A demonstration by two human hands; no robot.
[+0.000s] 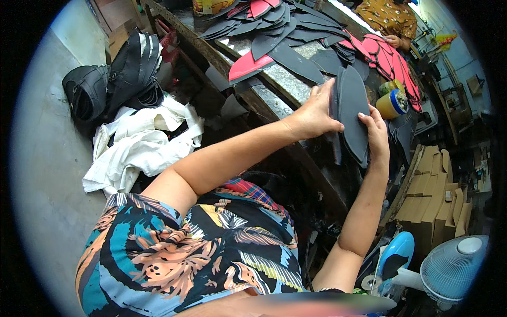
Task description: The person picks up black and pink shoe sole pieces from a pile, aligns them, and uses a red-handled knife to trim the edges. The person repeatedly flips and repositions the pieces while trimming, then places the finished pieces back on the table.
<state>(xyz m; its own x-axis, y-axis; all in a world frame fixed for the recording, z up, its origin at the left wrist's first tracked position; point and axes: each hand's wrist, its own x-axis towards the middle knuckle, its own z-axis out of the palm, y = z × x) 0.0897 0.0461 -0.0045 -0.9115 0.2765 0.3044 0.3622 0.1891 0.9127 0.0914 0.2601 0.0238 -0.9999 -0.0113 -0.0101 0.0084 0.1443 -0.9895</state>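
Observation:
Several dark grey insoles (350,111), flat and shoe-shaped, stand tilted in a small stack above the near edge of the workbench. My left hand (316,115) grips the stack's left side, thumb toward me and fingers beyond. Along the right edge, my right hand (376,129) holds the same stack with its thumb on the front face. Just beyond my hands lie loose dark grey insoles (296,61), and one with a pink face (248,67) rests at the bench's left edge. How many I hold cannot be told.
A spread of pink insoles (388,61) covers the bench's far right, near another person (388,18). A yellowish jar (391,104) stands beside my right hand. Black shoe uppers (113,79) and white cloth (148,142) lie left; cardboard boxes (430,195) and a fan (454,269) are right.

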